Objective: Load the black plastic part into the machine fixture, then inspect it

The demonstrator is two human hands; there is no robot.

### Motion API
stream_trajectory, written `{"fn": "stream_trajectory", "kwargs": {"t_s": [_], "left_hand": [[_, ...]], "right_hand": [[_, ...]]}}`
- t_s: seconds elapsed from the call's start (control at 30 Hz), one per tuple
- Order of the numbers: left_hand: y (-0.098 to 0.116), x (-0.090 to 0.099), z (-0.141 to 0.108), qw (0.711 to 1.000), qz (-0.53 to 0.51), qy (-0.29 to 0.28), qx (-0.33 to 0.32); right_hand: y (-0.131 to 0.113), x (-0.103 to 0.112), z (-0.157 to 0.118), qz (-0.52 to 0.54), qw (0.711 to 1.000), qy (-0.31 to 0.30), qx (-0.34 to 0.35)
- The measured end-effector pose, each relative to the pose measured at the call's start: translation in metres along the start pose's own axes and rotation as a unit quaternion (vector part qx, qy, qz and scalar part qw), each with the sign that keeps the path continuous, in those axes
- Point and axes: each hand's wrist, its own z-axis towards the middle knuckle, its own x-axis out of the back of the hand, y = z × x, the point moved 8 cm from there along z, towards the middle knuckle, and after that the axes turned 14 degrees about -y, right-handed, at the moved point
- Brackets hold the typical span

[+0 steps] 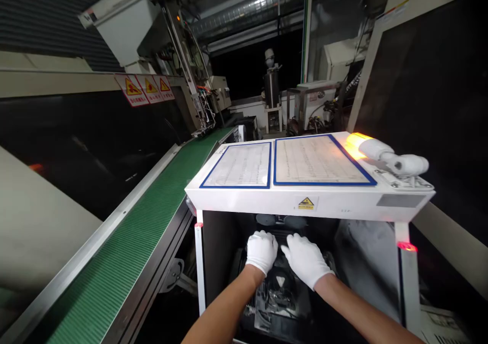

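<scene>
- Gloved hands: two, left hand [261, 251] and right hand [306, 260].
- Blue-framed sheets [240, 165]: two.
- Red-bordered warning signs [131, 90]: three.
- Green conveyor belt [152, 222]: one.
- Yellow hazard label [306, 202]: one.

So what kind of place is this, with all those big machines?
Probably a factory floor. A long green conveyor belt runs past, yellow warning signs hang on a machine, and gloved hands work inside a white machine cabinet.

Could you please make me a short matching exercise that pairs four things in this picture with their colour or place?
Things:
1. Conveyor belt
2. Warning signs
3. Left hand
4. Two framed sheets

Descriptions:
A. in a white glove, on the dark part inside the machine opening
B. green, running along the left
C. blue-bordered, flat on the white machine top
D. red with yellow triangles, on the left wall

Pairs: 1-B, 2-D, 3-A, 4-C
</scene>
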Motion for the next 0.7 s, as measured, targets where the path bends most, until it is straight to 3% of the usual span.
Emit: {"fn": "stream_trajectory", "kwargs": {"t_s": [0.2,0.7], "left_hand": [[0.000,-0.012,0.010,0.999,0.006,-0.028,-0.027],[-0.004,-0.027,0.011,0.999,0.004,-0.042,0.006]], "right_hand": [[-0.002,-0.006,0.004,-0.035,0.999,0.028,-0.012],[-0.001,-0.011,0.002,-0.040,0.999,0.027,-0.019]]}}
